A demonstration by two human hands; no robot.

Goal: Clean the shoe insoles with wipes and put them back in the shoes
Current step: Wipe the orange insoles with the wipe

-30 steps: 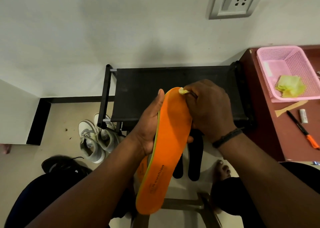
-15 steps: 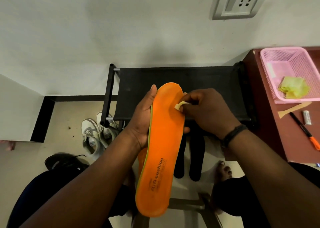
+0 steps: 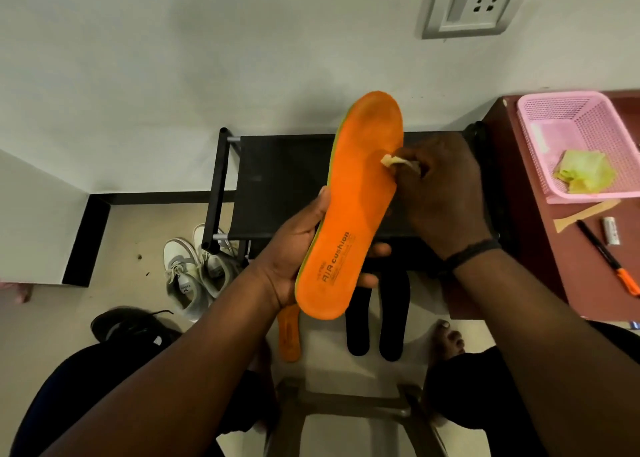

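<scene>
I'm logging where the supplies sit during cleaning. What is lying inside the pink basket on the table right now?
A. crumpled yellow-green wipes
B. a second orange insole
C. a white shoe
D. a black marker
A: the pink basket holds only crumpled yellow-green wipes; the marker lies on the table in front of it, and the second orange insole and the white shoes are on the floor.

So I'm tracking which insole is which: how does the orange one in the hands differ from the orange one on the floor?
The held orange insole is raised and gripped by the left hand; the floor orange insole lies flat and mostly hidden. The right hand presses a wipe on the held one; nothing touches the floor one. Both share the orange colour.
</scene>
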